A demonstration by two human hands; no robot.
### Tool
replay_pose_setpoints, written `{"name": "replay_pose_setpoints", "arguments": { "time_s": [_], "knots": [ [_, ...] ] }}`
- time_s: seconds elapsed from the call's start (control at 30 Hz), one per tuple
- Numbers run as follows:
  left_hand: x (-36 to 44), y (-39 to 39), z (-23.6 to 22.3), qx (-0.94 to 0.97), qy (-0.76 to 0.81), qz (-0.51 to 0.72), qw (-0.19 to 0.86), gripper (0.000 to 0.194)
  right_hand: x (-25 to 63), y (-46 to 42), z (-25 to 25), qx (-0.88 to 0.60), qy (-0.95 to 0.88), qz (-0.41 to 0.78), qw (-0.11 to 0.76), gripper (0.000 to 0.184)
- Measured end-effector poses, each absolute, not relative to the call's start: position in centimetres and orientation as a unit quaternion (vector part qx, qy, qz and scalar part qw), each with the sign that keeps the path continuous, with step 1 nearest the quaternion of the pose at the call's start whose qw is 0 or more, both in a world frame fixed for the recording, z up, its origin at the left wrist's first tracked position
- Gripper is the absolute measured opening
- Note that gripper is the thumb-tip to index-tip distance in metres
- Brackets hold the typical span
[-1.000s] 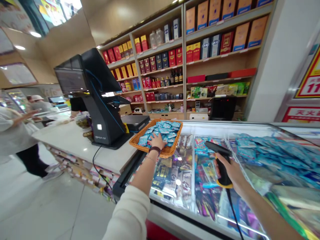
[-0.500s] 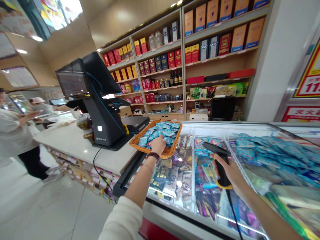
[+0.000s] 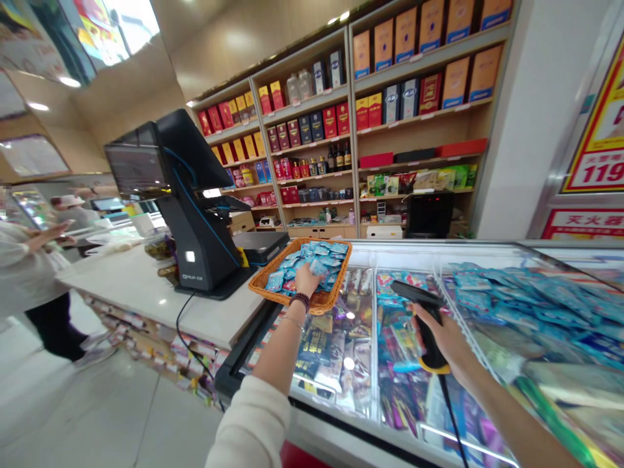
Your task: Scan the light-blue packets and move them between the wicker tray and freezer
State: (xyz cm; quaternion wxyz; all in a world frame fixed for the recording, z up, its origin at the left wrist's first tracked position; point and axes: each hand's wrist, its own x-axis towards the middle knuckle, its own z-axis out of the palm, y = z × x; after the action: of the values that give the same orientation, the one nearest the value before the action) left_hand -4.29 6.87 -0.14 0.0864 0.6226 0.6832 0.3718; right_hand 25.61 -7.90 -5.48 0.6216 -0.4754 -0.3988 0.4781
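Over the glass-topped freezer [image 3: 468, 246], my left grip [image 3: 308, 281] sits among blue sachets [image 3: 319, 260] heaped in a wicker basket [image 3: 263, 286], closed or not I can't tell, my right grip [image 3: 441, 341] wrapped around a barcode scanner [image 3: 413, 293].

Glass freezer top [image 3: 487, 247] carries a wicker basket [image 3: 316, 304].

- Premises: retail shop.
- Far wall: wooden shelves [image 3: 302, 130] stocked with gift boxes and bottles, tags along the shelf edges.
- Left: checkout counter [image 3: 146, 286] carrying a POS terminal [image 3: 195, 221].
- Near right: glass-topped display case [image 3: 419, 246] filled with packaged goods.
- Near right: corded barcode scanner [image 3: 414, 292], in hand.
- Far right: price sign [image 3: 597, 172] showing 119.
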Motion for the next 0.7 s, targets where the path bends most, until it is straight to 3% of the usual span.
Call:
{"name": "replay_pose_setpoints", "arguments": {
  "time_s": [0.27, 0.7],
  "knots": [
    [-0.6, 4.6, 0.7, 0.610, 0.448, 0.588, 0.284, 0.020, 25.5, -8.2, -5.3, -0.477, -0.398, 0.478, 0.621, 0.051],
    [9.3, 2.3, -8.2, 0.593, 0.325, 0.559, 0.480, 0.029, 26.6, -7.9, -6.1, -0.458, -0.422, 0.476, 0.621, 0.049]
  ]
}}
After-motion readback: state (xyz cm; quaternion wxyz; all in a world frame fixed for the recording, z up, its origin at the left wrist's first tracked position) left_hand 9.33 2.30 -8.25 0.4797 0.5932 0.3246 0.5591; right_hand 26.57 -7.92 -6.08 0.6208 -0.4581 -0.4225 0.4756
